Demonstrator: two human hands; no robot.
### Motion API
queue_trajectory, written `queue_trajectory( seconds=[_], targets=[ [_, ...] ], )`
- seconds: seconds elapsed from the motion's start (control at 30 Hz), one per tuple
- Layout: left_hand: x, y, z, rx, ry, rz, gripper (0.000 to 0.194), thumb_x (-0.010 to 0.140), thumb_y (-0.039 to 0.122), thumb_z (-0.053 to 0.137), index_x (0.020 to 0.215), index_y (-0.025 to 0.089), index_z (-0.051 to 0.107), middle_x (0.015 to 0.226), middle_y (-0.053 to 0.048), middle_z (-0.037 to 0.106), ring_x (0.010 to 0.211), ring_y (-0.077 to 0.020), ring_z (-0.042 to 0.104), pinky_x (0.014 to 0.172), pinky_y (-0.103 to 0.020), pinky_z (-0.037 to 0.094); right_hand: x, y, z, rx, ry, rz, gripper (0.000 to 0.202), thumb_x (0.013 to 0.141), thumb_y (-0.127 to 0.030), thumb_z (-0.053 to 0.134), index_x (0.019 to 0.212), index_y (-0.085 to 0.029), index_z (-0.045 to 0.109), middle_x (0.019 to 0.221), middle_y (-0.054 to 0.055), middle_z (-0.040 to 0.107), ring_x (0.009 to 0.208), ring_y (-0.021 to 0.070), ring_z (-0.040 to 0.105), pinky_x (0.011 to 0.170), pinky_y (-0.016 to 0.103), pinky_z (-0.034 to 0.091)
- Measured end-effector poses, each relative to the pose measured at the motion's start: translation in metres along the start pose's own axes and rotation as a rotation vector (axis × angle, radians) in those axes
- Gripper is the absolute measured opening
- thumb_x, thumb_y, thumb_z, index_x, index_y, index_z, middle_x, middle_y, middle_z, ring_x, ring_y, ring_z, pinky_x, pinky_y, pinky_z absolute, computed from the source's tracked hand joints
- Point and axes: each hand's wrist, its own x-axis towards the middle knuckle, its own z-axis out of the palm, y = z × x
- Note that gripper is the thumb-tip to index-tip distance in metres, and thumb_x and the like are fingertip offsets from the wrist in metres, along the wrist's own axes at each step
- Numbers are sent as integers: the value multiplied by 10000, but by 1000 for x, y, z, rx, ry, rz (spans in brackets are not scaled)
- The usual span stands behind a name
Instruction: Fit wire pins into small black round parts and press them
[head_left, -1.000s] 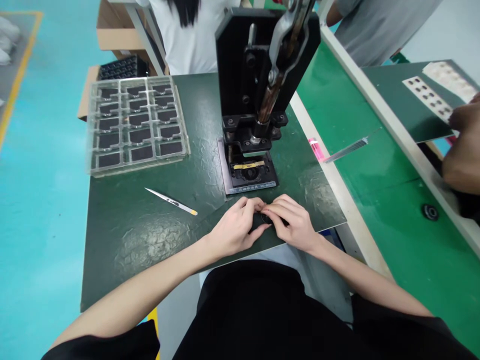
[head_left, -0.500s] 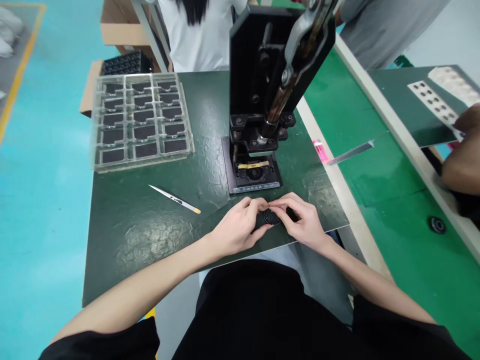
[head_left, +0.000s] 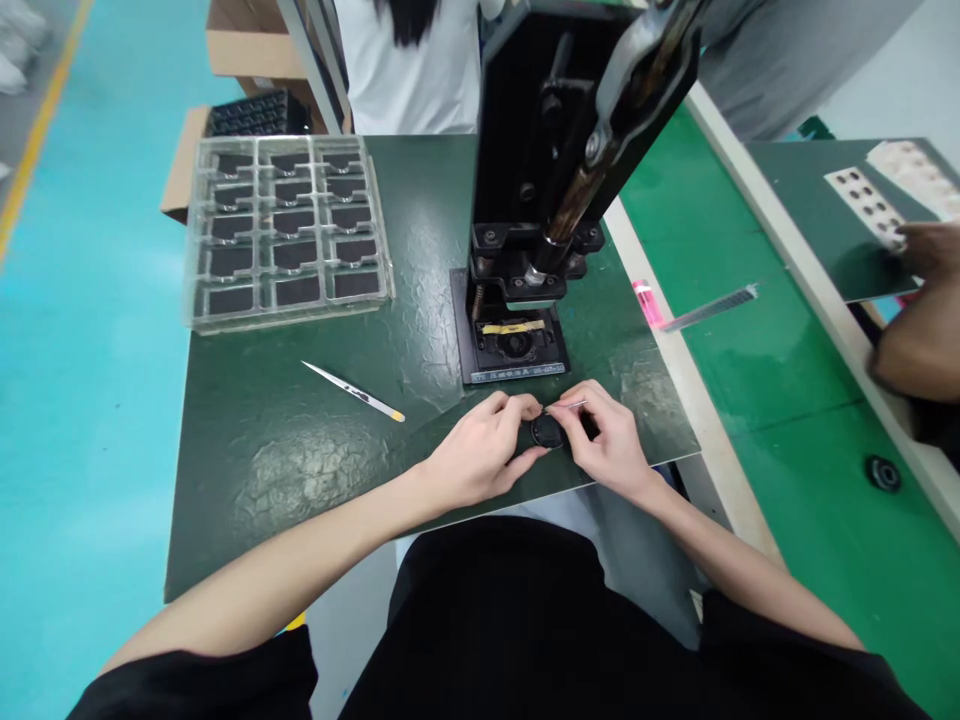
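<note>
Close to the table's front edge, my left hand [head_left: 486,448] is closed round a small black part with a round face [head_left: 547,431]. My right hand [head_left: 602,440] is at the part's right side, its thumb and forefinger pinched on a thin pale strip [head_left: 576,404]. What the strip is made of cannot be made out. Just beyond my hands stands a black hand press [head_left: 555,130], its base [head_left: 517,345] holding a dark round recess and a yellow strip. White tweezers [head_left: 354,390] lie to the left, apart from both hands.
A clear tray stack [head_left: 289,320] with dark pieces sits at the table's back left. Along the right runs a green conveyor belt [head_left: 795,400] carrying a black round part [head_left: 883,473]. Another person's hand [head_left: 934,250] is beside a sheet of dark discs [head_left: 862,205].
The thin pale strip now shows between my right fingers, which have drawn slightly back from my left fingertips. The view has shifted a little. The other person's hand has moved onto the disc sheet.
</note>
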Motion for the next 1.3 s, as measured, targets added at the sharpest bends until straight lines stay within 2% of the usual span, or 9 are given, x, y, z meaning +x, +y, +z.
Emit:
queue_trajectory(
  seconds=[0.27, 0.47, 0.77, 0.97, 1.0, 1.07, 1.17, 1.2, 1.3],
  targets=[
    [0, 0, 1, -4, 3, 2, 368, 987, 337, 614, 1255, 181, 416, 1145, -113, 659, 1035, -239, 670, 902, -405, 636, 1, -2, 1, -85, -46, -76, 148, 990, -148, 577, 860, -218, 563, 768, 19, 595, 728, 169, 548, 622, 319, 442],
    [-1, 0, 2, -33, -4, -29, 383, 982, 333, 623, 1272, 194, 414, 1162, -111, 674, 1047, -243, 687, 882, -410, 640, -2, -1, 5, -196, -40, -210, 164, 999, -112, 523, 880, -219, 559, 805, 46, 595, 786, 205, 535, 687, 369, 460],
    [-1, 0, 3, -103, 20, -60, 390, 961, 318, 651, 1248, 203, 413, 1147, -97, 688, 1060, -230, 711, 841, -363, 640, 0, -2, 9, -202, -58, -236, 215, 999, -106, 473, 823, -227, 498, 782, 47, 521, 767, 216, 473, 660, 368, 404],
    [0, -2, 5, -126, 22, -98, 368, 933, 357, 681, 1167, 212, 437, 1102, -77, 689, 896, -193, 728, 768, -349, 630, 4, -1, 11, -46, -49, -108, 245, 1000, -195, 509, 759, -232, 491, 746, 34, 532, 747, 202, 500, 665, 360, 423],
    [0, -2, 5, -130, 20, -104, 375, 926, 359, 690, 1159, 212, 437, 1103, -76, 694, 879, -188, 728, 764, -348, 628, 5, 0, 10, 21, -6, -55, 256, 1010, -247, 527, 757, -231, 496, 734, 25, 534, 720, 189, 505, 643, 346, 426],
    [0, -2, 5, -140, 22, -109, 388, 915, 352, 706, 1155, 213, 434, 1118, -79, 707, 871, -182, 727, 762, -344, 627, 5, 4, 3, 187, 177, 92, 297, 1029, -378, 543, 772, -233, 506, 698, -4, 513, 629, 150, 487, 573, 308, 411],
    [1, -2, 4, -144, 34, -103, 406, 902, 334, 725, 1154, 215, 429, 1122, -78, 724, 873, -177, 723, 761, -337, 627, -4, 11, -19, 308, 450, 267, 345, 1010, -520, 568, 818, -234, 565, 634, -39, 461, 531, 113, 436, 505, 273, 379],
    [1, -2, 4, -139, 36, -99, 411, 897, 328, 730, 1152, 215, 429, 1117, -75, 727, 863, -172, 719, 760, -335, 626, -10, 14, -29, 282, 465, 279, 352, 985, -544, 605, 825, -230, 597, 625, -36, 476, 530, 113, 448, 503, 271, 388],
    [1, -2, 4, -106, 34, -93, 416, 888, 312, 739, 1156, 214, 436, 1115, -70, 728, 846, -162, 712, 769, -331, 625, -32, 22, -60, 147, 373, 284, 382, 896, -588, 711, 819, -215, 683, 693, 18, 623, 580, 132, 542, 525, 281, 455]
  ],
)
